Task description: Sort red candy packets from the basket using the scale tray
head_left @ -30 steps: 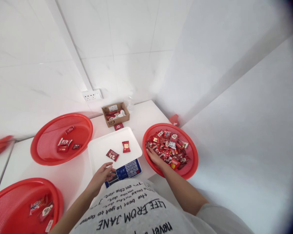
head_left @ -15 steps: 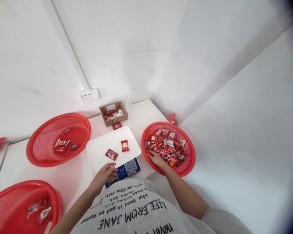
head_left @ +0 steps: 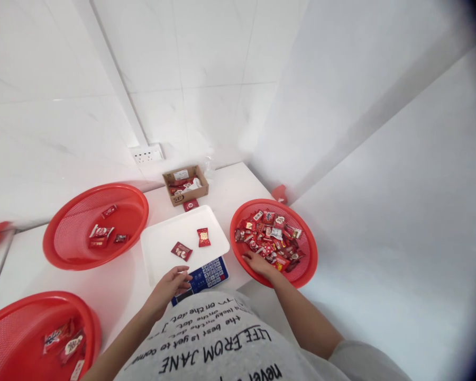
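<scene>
Right of centre, the right hand (head_left: pixel 261 265) lies inside a red basket (head_left: pixel 313 248), against wrapped sweets (head_left: pixel 275 233); I cannot tell whether its fingers pinch any. Lower centre, the left hand (head_left: pixel 171 283), fingers loosely spread, is beside a white tray (head_left: pixel 158 243) bearing two packets (head_left: pixel 181 251).

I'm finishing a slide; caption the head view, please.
Right hand inside a red basket of wrapped packets; left hand near a white tray holding two more packets.
</scene>
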A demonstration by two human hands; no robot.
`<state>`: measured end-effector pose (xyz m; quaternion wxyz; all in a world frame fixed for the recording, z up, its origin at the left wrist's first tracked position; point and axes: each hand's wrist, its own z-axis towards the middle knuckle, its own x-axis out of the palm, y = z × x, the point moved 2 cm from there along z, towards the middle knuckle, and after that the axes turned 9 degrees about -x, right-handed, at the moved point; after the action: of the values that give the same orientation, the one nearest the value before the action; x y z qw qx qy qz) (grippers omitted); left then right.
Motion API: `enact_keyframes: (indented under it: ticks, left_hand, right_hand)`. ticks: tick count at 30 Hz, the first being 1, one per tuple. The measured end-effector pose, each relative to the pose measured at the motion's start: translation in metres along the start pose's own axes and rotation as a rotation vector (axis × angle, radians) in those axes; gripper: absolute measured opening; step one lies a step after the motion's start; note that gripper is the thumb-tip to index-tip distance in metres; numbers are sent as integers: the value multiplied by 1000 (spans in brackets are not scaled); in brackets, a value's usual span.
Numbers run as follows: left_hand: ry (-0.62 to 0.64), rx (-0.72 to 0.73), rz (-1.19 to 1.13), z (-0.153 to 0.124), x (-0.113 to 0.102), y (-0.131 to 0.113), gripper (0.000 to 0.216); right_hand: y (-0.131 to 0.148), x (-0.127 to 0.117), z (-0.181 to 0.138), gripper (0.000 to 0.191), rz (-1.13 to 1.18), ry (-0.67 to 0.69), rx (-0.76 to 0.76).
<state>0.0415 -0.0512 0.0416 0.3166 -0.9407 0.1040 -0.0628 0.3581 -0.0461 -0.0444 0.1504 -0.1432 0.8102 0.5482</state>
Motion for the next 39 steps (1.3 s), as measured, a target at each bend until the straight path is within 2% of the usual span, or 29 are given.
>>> enact_keyframes:
  ticks: [8, 12, 13, 15, 19, 22, 24, 28, 31, 36, 39]
  left_hand:
    - [6, -8, 0, 2, 1, 2, 51]
    - [-2, -1, 12, 0, 0, 2, 51]
    - [-10, 0, 17, 0, 0, 2, 50]
    - [-17, 4, 23, 1, 0, 4, 49]
    - [10, 17, 34, 5, 2, 9, 45]
    - [20, 23, 47, 4, 4, 9, 42]
    - [21, 29, 44, 1, 4, 8, 42]
    - [-11, 38, 58, -4, 1, 6, 43]
    - [-83, 95, 139, -4, -1, 7, 40]
    - [-273, 337, 451, 5, -2, 6, 30]
    - [-442, 528, 617, 15, -7, 6, 33]
  right_hand:
    - [19, -5, -1, 25, 76, -150, -36]
    - [52, -13, 0, 35, 230, -345, -74]
    - [63, -11, 1, 35, 292, -359, -96]
    - [85, 0, 5, 33, 411, -279, -113]
    - [115, 45, 15, 26, 640, -48, 28]
    - [130, 75, 24, 25, 714, 18, 64]
    - [138, 86, 28, 27, 750, 17, 47]
    - [145, 83, 29, 26, 738, -41, -7]
    - [142, 75, 26, 30, 670, -22, 9]
    - [132, 70, 17, 60, 388, 115, -36]
    - [127, 65, 13, 60, 261, 125, -106]
